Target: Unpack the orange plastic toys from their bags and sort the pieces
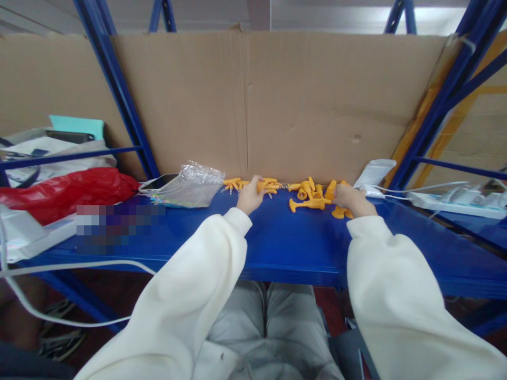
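Observation:
My left hand (249,196) reaches into a row of orange corkscrew handles with metal spirals (271,182) along the cardboard wall. Its fingers are closed around one orange corkscrew handle (260,186), whose spiral is hidden. Farther right, my right hand (350,198) is at the edge of a pile of orange plastic pieces (306,190), some of them hollow sleeves. Its fingers are bent round an orange plastic piece (331,189), mostly covered by the hand. One T-shaped orange piece (311,204) lies in front of the pile, and flat orange pieces (339,212) lie beneath my right hand.
A clear plastic bag (198,187) and a phone-like dark slab (160,182) lie left of the handles. Red plastic (71,194) is farther left. A white power strip (459,203) with cables stands right. Cardboard (301,105) closes the back of the blue shelf (297,237).

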The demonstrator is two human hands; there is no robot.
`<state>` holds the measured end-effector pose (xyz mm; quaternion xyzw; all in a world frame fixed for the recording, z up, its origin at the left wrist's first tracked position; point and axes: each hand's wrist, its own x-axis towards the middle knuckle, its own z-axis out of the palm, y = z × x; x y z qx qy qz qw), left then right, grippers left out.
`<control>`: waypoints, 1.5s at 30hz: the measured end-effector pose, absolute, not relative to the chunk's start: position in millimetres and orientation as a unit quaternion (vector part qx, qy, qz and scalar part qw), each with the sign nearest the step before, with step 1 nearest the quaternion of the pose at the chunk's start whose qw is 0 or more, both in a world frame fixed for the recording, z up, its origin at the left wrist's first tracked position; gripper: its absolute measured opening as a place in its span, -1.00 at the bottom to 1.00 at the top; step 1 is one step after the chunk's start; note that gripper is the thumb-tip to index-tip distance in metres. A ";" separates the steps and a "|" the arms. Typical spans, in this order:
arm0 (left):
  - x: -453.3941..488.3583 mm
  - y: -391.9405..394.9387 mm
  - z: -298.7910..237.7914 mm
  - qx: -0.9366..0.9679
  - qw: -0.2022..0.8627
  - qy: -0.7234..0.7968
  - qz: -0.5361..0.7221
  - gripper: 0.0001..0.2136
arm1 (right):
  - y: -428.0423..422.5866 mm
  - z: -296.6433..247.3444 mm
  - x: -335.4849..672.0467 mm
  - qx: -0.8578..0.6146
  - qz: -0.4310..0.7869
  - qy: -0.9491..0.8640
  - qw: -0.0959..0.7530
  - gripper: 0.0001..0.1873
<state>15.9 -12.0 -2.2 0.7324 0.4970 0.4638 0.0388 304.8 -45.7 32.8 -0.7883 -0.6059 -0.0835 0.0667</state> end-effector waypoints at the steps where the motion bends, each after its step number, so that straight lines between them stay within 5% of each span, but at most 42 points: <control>1: 15.9 -12.1 -2.4 0.734 0.040 0.496 0.462 -0.72 | -46.6 33.0 302.5 -0.788 -0.093 -0.603 0.079 -0.64; 6: 16.1 -11.0 -3.2 0.742 0.029 0.496 0.449 -0.72 | -47.6 27.9 281.4 -0.688 -0.144 -0.676 0.224 -0.58; 11: 16.1 -10.1 -4.6 0.754 0.024 0.481 0.447 -0.71 | -39.1 11.4 247.9 -0.483 -0.056 -0.813 0.321 -0.57; 35: 16.8 -3.3 -6.7 0.773 0.063 0.456 0.437 -0.67 | -54.4 -3.3 205.5 -0.392 -0.005 -0.876 0.281 -0.63; 41: 14.5 -10.6 -2.1 0.706 0.026 0.516 0.483 -0.63 | -44.7 2.0 203.9 -0.465 -0.106 -0.828 0.294 -0.61; 45: 12.1 -11.5 -0.1 0.675 0.027 0.542 0.500 -0.63 | -33.4 19.2 190.4 -0.497 -0.198 -0.818 0.211 -0.59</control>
